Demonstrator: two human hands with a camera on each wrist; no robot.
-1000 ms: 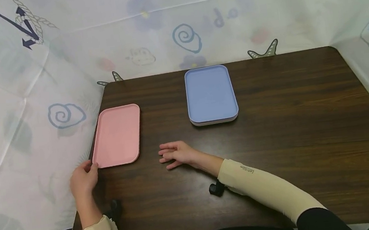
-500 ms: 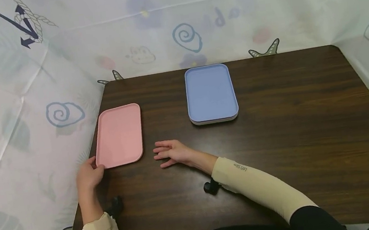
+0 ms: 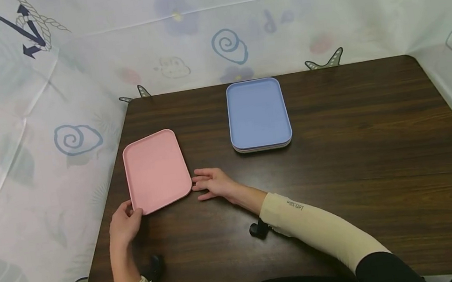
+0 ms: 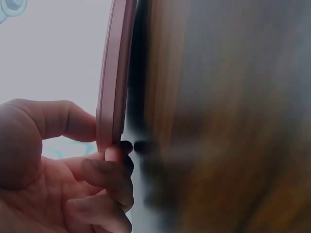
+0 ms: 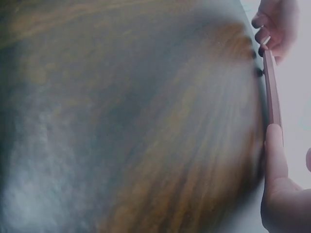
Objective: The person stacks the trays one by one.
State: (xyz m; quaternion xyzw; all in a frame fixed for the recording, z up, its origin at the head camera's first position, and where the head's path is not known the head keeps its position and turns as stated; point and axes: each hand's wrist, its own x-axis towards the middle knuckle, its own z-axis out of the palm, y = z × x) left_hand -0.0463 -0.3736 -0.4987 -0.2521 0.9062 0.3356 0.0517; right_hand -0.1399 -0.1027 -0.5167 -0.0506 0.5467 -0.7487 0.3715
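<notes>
A pink rectangular tray with rounded corners lies turned at an angle over the left part of the table. My left hand pinches its near left corner; in the left wrist view the thumb is on one face of the tray and curled fingers are under the other. My right hand has its fingers stretched out, the tips right at the tray's near right corner. Seen from the right wrist, a finger lies along the edge of the tray, with the left hand at the far end.
A stack of trays with a blue tray on top stands at the back middle of the dark wooden table. A patterned white cloth hangs behind the table and along its left side.
My left hand has moved the pink tray to the right and toward me, turning it so its near right corner meets my right hand's fingertips. The right hand has shifted slightly left, and the blue-topped stack stays put.
</notes>
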